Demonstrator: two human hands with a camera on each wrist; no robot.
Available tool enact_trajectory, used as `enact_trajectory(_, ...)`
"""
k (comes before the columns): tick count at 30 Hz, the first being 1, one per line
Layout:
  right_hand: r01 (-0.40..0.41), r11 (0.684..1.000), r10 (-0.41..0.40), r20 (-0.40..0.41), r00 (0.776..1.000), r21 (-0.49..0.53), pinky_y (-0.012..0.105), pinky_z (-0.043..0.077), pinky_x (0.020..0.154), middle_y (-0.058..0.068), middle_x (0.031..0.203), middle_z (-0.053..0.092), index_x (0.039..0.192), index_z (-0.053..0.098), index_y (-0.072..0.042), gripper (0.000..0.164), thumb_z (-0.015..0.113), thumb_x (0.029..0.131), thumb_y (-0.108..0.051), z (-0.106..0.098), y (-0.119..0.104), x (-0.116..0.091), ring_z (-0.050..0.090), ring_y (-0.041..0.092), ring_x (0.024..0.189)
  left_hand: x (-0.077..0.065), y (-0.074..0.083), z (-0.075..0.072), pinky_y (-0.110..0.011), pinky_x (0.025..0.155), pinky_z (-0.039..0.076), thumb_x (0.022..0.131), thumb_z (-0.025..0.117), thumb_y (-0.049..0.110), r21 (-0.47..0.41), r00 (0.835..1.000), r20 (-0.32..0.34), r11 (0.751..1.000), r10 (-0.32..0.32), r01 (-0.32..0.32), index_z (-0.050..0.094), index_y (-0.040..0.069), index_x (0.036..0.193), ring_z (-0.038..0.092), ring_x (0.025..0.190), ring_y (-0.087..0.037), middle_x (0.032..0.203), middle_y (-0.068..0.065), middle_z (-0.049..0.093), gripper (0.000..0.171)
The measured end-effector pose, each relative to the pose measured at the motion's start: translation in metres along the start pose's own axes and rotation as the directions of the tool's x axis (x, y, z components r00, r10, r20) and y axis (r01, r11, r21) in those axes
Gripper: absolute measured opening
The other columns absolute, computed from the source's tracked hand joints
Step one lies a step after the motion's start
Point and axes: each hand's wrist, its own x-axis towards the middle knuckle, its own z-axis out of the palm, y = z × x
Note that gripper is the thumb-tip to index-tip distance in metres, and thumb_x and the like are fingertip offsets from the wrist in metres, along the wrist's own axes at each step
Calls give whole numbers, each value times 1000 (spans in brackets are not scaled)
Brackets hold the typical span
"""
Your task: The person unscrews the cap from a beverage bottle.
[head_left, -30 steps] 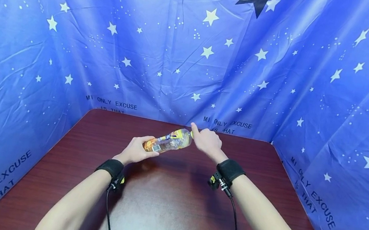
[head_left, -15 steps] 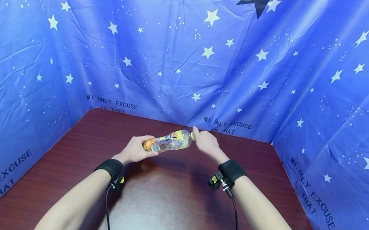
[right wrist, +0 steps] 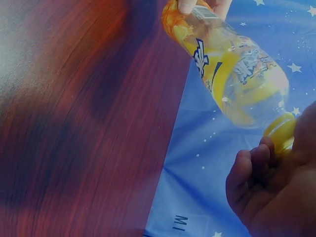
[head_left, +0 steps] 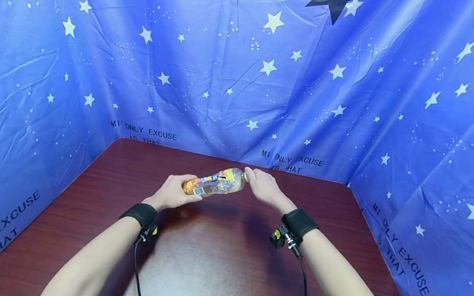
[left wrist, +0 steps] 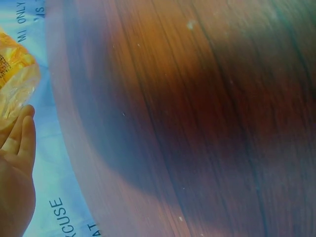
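One clear, yellow-labelled bottle (head_left: 217,182) is held tilted above the counter (head_left: 204,263). At the bottle's base, the left hand (head_left: 174,191) is curled around it; at its other end, the right hand (head_left: 264,185) pinches the yellow cap (right wrist: 280,129). Behind the bottle hangs a blue star-printed cloth (head_left: 203,63).

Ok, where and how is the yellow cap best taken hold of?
The yellow cap is probably best pinched around its sides, coming from the person's right: it is small and round, and sits on the end of the bottle facing the right hand, while the left hand holds the opposite end.
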Motion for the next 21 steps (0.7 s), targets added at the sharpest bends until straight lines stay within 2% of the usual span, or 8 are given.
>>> enact_trajectory(5,79,995,-80,20,997,54,36,38,69,5,80,44,86,49,-8,36,35,113,-27,0,3,-1,44,22,73,0,-1,0,-33,79,52,80,90,39,0,1000,11,1000,-3,3,68,8,133,64,91,-19,110,-8,76,65)
enact_trajectory(11,140,983,-141,2,990,120,35,37,71,5,82,44,86,50,-7,29,40,112,-18,2,6,0,42,21,75,0,-2,1,-32,77,52,80,91,37,-9,1000,8,1000,9,-9,68,8,132,64,90,-19,109,-9,76,63)
enact_trajectory(15,125,984,-123,-20,992,128,35,39,72,5,84,45,90,51,-8,29,40,112,-22,2,8,0,45,21,77,0,-1,0,-33,76,52,80,91,36,-22,1000,7,1000,19,-19,69,7,131,64,88,-19,107,-9,76,62)
enact_trajectory(21,31,992,-29,-23,999,119,34,41,70,3,83,50,96,54,-9,37,44,111,-41,4,10,-4,50,20,77,-3,-2,2,-32,77,53,82,90,37,-15,1000,16,1000,14,-14,69,7,131,64,89,-18,107,-8,75,61)
